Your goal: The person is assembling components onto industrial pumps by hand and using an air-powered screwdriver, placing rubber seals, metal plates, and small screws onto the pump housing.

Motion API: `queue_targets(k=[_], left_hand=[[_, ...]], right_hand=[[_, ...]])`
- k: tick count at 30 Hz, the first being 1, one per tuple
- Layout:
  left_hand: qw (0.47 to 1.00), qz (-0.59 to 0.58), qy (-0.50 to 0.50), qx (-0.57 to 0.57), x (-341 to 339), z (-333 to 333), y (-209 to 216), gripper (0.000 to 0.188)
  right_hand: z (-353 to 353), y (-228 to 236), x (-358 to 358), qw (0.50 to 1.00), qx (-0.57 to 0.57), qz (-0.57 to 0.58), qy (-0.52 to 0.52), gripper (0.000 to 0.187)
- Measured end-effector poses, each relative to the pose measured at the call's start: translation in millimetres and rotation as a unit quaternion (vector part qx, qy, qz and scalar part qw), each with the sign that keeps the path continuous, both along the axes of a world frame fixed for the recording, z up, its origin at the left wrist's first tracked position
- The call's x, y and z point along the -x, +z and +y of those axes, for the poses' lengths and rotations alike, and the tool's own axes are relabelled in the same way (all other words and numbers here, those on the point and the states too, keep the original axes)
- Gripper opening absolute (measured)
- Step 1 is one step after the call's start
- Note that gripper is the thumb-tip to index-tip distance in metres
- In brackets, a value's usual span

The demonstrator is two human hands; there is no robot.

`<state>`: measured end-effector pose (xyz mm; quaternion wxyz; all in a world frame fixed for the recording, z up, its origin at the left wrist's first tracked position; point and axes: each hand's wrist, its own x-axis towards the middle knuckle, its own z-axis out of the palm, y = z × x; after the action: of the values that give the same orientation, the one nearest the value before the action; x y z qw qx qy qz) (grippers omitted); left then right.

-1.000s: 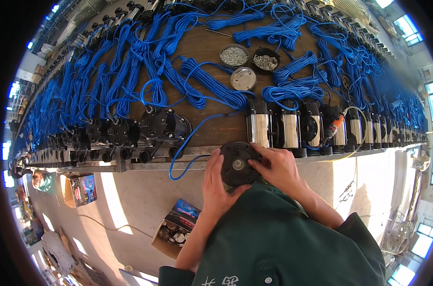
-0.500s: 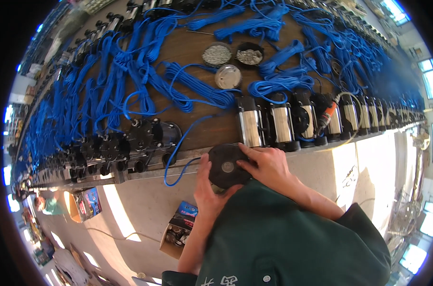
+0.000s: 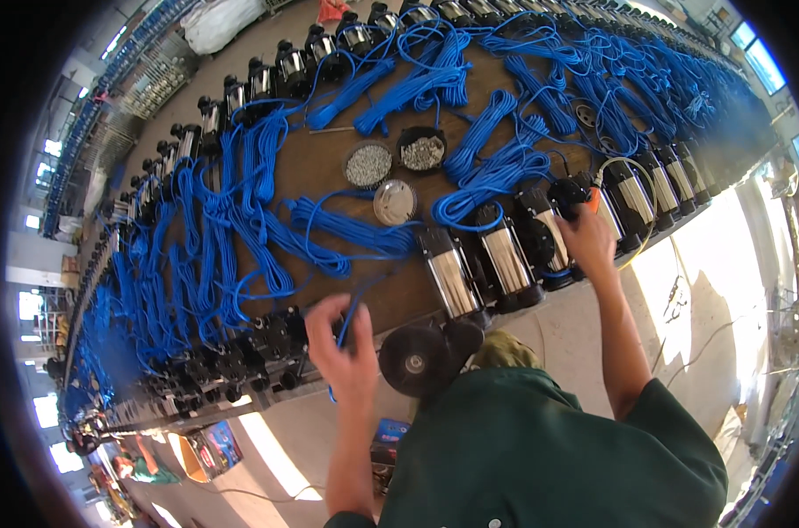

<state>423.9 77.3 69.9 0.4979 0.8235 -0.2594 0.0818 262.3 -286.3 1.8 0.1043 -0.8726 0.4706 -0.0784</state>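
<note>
A black pump end with a round disc face [image 3: 408,363] rests at the near table edge, close in front of me. My left hand [image 3: 342,352] is raised to its left, thumb and fingers apart. A blue cable [image 3: 350,319] runs past the gap between them; whether they touch it I cannot tell. Reaching out to the right, my right hand [image 3: 588,239] is closed around an orange-bodied power screwdriver [image 3: 594,201] among the standing pumps. Most of the tool is hidden by the hand.
Steel-and-black pumps [image 3: 452,280] line the near edge. Blue cable bundles [image 3: 351,231] cover much of the wooden table [image 3: 329,158]. Small hardware fills round tubs [image 3: 421,151]. A pale yellow hose [image 3: 653,189] loops beside the screwdriver. Cartons [image 3: 207,451] stand on the floor at left.
Both hands have left the black disc-faced pump end. My right hand has swung out to the orange screwdriver; my left has moved left toward the blue cable. The view has shifted too.
</note>
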Motion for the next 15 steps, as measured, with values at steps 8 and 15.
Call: queue_targets(k=[8, 15], left_hand=[[0.979, -0.031, -0.085, -0.185, -247.8, -212.7, -137.7, 0.02], [0.888, 0.027, -0.104, -0.447, -323.0, -223.4, -252.5, 0.033]], right_hand=[[-64.2, -66.9, 20.2, 0.988, -0.064, 0.094, -0.109, 0.062], [-77.9, -72.1, 17.1, 0.937, -0.207, -0.071, -0.272, 0.068]])
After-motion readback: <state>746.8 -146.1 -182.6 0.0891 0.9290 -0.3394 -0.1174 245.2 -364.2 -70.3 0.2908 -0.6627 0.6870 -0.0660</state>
